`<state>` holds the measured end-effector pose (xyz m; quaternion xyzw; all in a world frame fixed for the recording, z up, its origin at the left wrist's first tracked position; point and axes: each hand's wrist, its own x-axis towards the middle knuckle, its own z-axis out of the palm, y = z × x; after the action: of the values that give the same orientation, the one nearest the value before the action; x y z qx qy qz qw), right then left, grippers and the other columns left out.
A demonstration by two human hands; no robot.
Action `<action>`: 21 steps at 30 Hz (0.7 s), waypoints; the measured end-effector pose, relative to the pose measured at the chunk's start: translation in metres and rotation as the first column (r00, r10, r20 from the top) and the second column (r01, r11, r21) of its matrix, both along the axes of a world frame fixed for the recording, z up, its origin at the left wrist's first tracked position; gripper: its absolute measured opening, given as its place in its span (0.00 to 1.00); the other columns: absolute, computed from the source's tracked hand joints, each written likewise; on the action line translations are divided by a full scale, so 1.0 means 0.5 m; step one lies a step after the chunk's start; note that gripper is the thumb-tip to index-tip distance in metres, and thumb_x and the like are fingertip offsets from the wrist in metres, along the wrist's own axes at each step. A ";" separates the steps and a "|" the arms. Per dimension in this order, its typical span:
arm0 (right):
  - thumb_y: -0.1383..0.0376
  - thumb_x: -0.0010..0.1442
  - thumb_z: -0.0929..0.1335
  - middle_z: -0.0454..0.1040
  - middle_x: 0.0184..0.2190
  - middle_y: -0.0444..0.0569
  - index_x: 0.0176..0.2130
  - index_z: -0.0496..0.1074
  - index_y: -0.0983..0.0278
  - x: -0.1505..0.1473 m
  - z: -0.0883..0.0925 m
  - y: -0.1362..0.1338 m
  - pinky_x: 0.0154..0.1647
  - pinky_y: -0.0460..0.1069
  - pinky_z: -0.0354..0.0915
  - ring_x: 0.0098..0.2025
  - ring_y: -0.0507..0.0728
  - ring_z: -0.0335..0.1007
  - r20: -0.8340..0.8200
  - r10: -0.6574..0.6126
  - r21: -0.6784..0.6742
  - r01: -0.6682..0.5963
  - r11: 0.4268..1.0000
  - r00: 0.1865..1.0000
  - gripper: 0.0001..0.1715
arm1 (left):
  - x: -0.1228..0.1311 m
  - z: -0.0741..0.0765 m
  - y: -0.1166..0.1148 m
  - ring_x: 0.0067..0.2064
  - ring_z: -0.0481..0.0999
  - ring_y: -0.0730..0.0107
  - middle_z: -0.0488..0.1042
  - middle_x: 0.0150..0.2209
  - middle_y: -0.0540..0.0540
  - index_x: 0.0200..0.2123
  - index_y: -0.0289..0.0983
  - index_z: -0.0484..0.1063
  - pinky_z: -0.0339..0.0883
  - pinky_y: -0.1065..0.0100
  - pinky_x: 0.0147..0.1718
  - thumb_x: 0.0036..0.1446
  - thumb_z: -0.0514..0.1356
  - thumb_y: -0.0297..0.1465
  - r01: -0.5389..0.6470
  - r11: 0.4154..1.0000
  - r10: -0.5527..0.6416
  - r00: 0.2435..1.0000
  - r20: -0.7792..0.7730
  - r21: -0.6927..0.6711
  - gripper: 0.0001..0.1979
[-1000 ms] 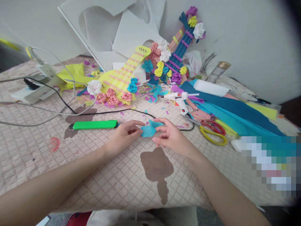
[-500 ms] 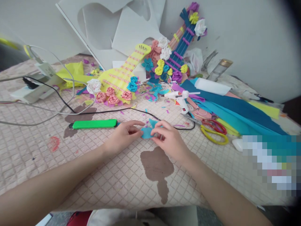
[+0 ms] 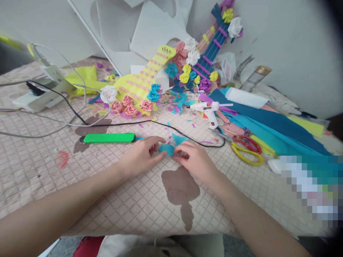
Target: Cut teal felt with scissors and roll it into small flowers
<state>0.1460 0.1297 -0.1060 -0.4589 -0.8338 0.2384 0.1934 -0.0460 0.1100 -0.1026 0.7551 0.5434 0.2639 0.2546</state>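
A small rounded piece of light blue crepe paper (image 3: 166, 149) is between my two hands, just above the cloth. My right hand (image 3: 195, 157) pinches its right edge between thumb and fingers. My left hand (image 3: 144, 153) is at its left edge, fingers curved, with the thumb apart from them below the paper. A second blue paper scrap (image 3: 180, 139) lies just behind my right fingertips. Left of my left hand lies a green utility knife (image 3: 109, 138), its front end partly hidden behind that hand.
A white glue gun (image 3: 210, 113) and scissors with red and yellow handles (image 3: 248, 153) lie to the right, near blue paper sheets (image 3: 268, 121). Behind is a yellow paper guitar (image 3: 139, 82) with paper flowers. Cables run from a power strip (image 3: 40, 100).
My left thumb and fingers have spread apart at the paper's left edge. My right hand keeps its pinch. The whole view has shifted slightly.
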 end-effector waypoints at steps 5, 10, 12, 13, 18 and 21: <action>0.72 0.53 0.68 0.69 0.30 0.43 0.31 0.70 0.62 0.000 -0.005 0.003 0.31 0.46 0.61 0.28 0.50 0.64 -0.015 -0.003 0.021 0.004 1.000 1.000 0.05 | -0.004 0.002 0.005 0.23 0.66 0.77 0.70 0.25 0.52 0.39 0.36 0.70 0.60 0.73 0.24 0.51 0.55 0.28 0.009 0.998 -0.007 1.000 0.019 -0.058 0.11; 0.72 0.54 0.67 0.69 0.32 0.44 0.31 0.71 0.62 0.000 -0.006 0.003 0.32 0.46 0.61 0.29 0.50 0.65 -0.014 0.030 0.039 -0.030 0.999 0.999 0.05 | -0.012 -0.002 0.009 0.26 0.66 0.76 0.69 0.29 0.50 0.35 0.36 0.70 0.61 0.73 0.26 0.47 0.56 0.24 0.114 0.992 -0.113 0.993 -0.013 0.058 0.09; 0.72 0.54 0.67 0.69 0.32 0.44 0.31 0.71 0.62 0.000 -0.005 0.003 0.32 0.46 0.61 0.29 0.50 0.64 -0.010 0.034 0.037 -0.034 0.999 0.999 0.05 | -0.016 -0.005 0.010 0.28 0.67 0.76 0.68 0.32 0.49 0.33 0.36 0.71 0.61 0.73 0.28 0.47 0.56 0.23 0.199 0.975 -0.195 0.980 -0.049 0.101 0.08; 0.72 0.54 0.67 0.69 0.32 0.44 0.31 0.71 0.62 0.001 -0.005 0.003 0.32 0.46 0.61 0.29 0.50 0.64 -0.011 0.034 0.036 -0.034 0.999 0.999 0.05 | -0.017 -0.007 0.010 0.29 0.66 0.76 0.68 0.33 0.48 0.33 0.36 0.71 0.61 0.73 0.29 0.48 0.56 0.23 0.222 0.969 -0.217 0.974 -0.061 0.111 0.08; 0.72 0.53 0.68 0.69 0.32 0.44 0.32 0.70 0.62 0.004 -0.011 0.004 0.32 0.46 0.62 0.30 0.50 0.65 -0.042 0.032 0.034 -0.030 0.999 0.999 0.06 | -0.017 -0.017 0.012 0.29 0.67 0.76 0.67 0.31 0.48 0.29 0.35 0.72 0.62 0.73 0.29 0.51 0.56 0.24 0.215 0.969 -0.205 0.974 -0.097 0.120 0.05; 0.73 0.52 0.69 0.69 0.32 0.44 0.32 0.70 0.62 0.006 -0.014 0.006 0.31 0.46 0.62 0.29 0.50 0.65 -0.057 0.024 0.031 -0.022 0.999 0.998 0.07 | -0.014 -0.019 0.012 0.31 0.69 0.74 0.67 0.31 0.47 0.28 0.35 0.72 0.63 0.72 0.30 0.53 0.55 0.25 0.218 0.968 -0.202 0.971 -0.126 0.123 0.06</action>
<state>0.1491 0.1329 -0.1132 -0.4393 -0.8367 0.2409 0.2212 -0.0530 0.1159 -0.1121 0.8377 0.4545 0.2291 0.1981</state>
